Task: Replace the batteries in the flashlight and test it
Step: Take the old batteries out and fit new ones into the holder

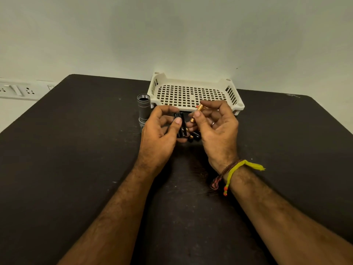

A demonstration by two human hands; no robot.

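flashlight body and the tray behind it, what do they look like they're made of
The flashlight body looks like metal with a matte grey finish: its open top shows a machined threaded rim and ridged rings, though coated plastic can't be ruled out. The tray looks like moulded plastic, off-white and slightly glossy, judging by its uniform grid of square holes, slotted sides and rounded corners.

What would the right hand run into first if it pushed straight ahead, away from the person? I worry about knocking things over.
Probably the white perforated tray: the right hand, pinching a copper-coloured battery, sits just before its near rim. Depth is unclear.
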